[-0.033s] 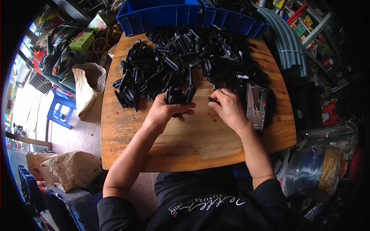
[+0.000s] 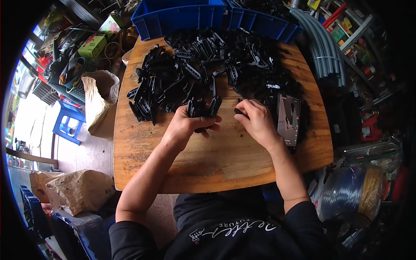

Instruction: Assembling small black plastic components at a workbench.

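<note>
My left hand (image 2: 185, 125) is closed round several black plastic parts (image 2: 197, 109), which stick up above the thumb and fingers. One longer black part (image 2: 214, 106) stands tilted at the right side of that grip. Just to the right, my right hand (image 2: 258, 122) pinches a small black piece (image 2: 239, 112) between thumb and fingertips; most of it is hidden. The two hands are apart over the near half of the wooden table (image 2: 208, 167). Beyond them spreads a large heap of black plastic parts (image 2: 190, 69), some long and slotted.
A phone (image 2: 288, 119) with a lit screen leans against the heap beside my right wrist. Blue crates (image 2: 180, 21) stand at the table's far edge. To the left are a blue stool (image 2: 69, 121) and paper sacks (image 2: 102, 102); grey tubing (image 2: 323, 47) hangs at the far right.
</note>
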The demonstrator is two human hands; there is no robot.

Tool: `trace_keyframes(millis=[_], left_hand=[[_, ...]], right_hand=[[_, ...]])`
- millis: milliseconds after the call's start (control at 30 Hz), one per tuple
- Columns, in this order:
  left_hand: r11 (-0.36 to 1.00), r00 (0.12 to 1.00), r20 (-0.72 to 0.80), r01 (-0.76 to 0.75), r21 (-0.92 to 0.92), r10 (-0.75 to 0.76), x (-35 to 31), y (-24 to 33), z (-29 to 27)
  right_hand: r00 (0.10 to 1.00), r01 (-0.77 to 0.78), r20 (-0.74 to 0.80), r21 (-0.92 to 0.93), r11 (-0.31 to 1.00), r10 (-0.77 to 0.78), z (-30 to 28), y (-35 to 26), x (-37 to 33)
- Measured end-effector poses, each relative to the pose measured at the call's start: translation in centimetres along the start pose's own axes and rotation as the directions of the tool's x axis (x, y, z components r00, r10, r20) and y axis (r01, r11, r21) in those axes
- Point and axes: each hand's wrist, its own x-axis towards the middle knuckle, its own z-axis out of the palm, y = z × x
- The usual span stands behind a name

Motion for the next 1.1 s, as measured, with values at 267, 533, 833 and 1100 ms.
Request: trace_keyframes(millis=[267, 533, 833, 1100], left_hand=[[0.996, 0.998, 0.007, 0.055, 0.063, -0.056, -0.3, -1.1, 0.4], [0.896, 0.984, 0.062, -0.176, 0.407, 0.165, -0.8, -0.9, 1.2], [0.717, 0.904, 0.071, -0.38, 0.584, 0.422, -1.2, -0.9, 1.9], [0.749, 0.91, 0.081, -0.382, 0.542, 0.406, -1.0, -1.1, 2.0]], right_hand=[[0.999, -0.033, 0.015, 0.781, 0.624, 0.033, -0.6, -2.9, -0.5], [0.993, 0.08, -0.116, 0.657, 0.75, -0.003, -0.4, -3.1, -1.1], [0.948, 0.269, -0.272, 0.396, 0.878, -0.168, 0.0, -3.7, -0.8], [0.984, 0.159, -0.154, 0.569, 0.807, -0.085, -0.1, -3.2, -0.7]])
